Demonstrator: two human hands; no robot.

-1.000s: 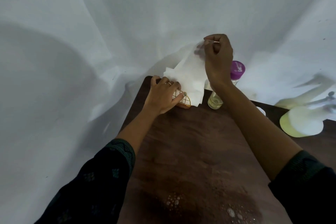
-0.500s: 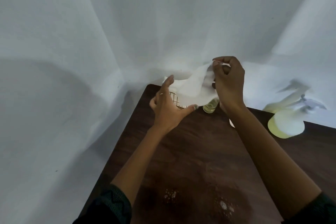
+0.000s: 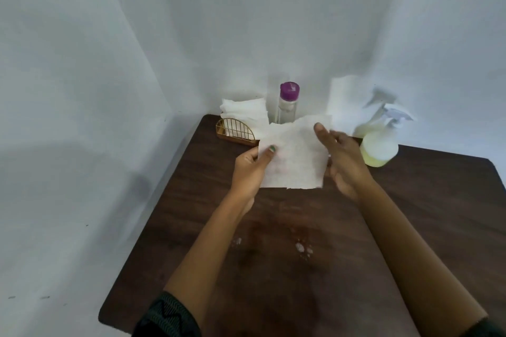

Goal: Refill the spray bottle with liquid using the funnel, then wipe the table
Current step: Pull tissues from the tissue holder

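A white paper napkin (image 3: 294, 157) is held spread above the dark wooden table (image 3: 424, 213). My left hand (image 3: 250, 169) pinches its left edge with the thumb on top. My right hand (image 3: 341, 157) grips its right edge. The spray bottle (image 3: 379, 145), round and holding pale yellow liquid, stands on the table just right of my right hand. A wet patch with small foam spots (image 3: 301, 247) lies on the table nearer to me, between my forearms. No funnel is visible.
A gold wire napkin holder (image 3: 236, 131) with more white napkins stands at the table's far left corner. A clear bottle with a purple cap (image 3: 287, 104) stands beside it. White cloth hangs behind and left of the table.
The napkin came out of the holder and toward me. My left hand left the holder and took the napkin's left edge. Both hands now hold it spread lower over the table.
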